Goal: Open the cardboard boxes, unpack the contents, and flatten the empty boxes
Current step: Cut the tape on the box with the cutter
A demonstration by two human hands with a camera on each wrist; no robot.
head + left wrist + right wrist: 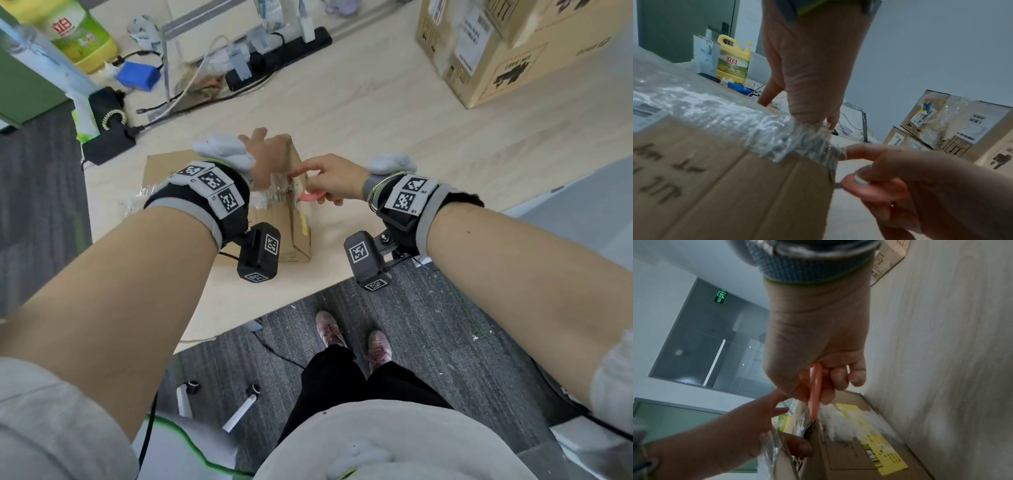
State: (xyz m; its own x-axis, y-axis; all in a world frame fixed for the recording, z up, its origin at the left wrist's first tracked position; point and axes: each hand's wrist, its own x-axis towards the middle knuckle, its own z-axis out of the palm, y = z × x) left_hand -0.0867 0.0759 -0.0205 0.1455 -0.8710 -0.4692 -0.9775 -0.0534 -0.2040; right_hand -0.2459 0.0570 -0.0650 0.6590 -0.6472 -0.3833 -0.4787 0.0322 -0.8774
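Fingers of the right hand (334,180) are being curled round an orange cutter (815,392); the left hand (265,161) is being spread flat on the cardboard box (294,233), at the desk's six o'clock edge. Light, stiff board, slippery tape (797,142): best steadied by the corners.

At frame centre the left hand (265,161) rests on a taped cardboard box (293,233) on the pale table (394,130) — the right hand (334,180) holds a pink cutter (310,197) against its edge.
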